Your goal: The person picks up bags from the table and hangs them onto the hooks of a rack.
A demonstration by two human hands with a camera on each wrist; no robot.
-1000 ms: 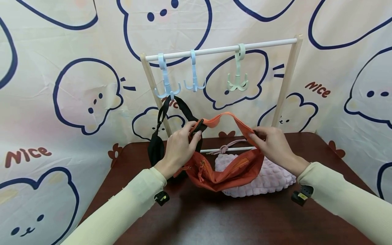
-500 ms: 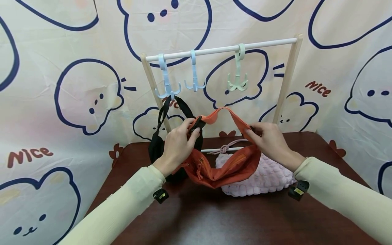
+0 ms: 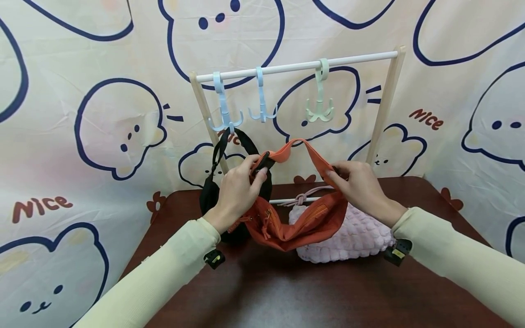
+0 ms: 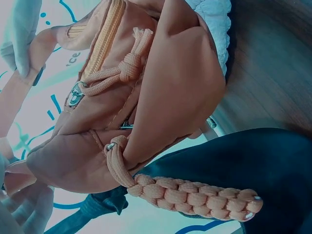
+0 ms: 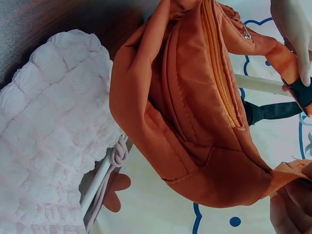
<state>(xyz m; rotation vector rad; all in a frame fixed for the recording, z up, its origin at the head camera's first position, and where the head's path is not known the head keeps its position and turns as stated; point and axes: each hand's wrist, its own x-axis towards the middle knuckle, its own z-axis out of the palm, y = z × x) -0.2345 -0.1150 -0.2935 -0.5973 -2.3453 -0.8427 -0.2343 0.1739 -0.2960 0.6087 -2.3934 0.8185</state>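
An orange waist bag (image 3: pixel 283 232) hangs by its strap between my two hands, above the table. My left hand (image 3: pixel 234 190) grips the strap at its black buckle (image 5: pixel 299 91). On the other side my right hand (image 3: pixel 362 187) pinches the strap between thumb and fingers. The strap arches upward between them, below the hooks. A braided orange zipper pull (image 4: pixel 195 197) dangles from the bag in the left wrist view. Behind my left hand, a black bag (image 3: pixel 209 197) hangs by its strap from the leftmost blue hook (image 3: pixel 223 107).
A white rail (image 3: pixel 291 68) on wooden posts carries another blue hook (image 3: pixel 261 98) and a green hook (image 3: pixel 320 100). A pink quilted bag (image 3: pixel 344 246) with a knotted cord lies on the dark brown table (image 3: pixel 295 291). A patterned cloth surrounds it all.
Both hands have moved slightly up and to the left, carrying the orange waist bag. The strap arches higher toward the hooks. The black and pink bags stay in place.
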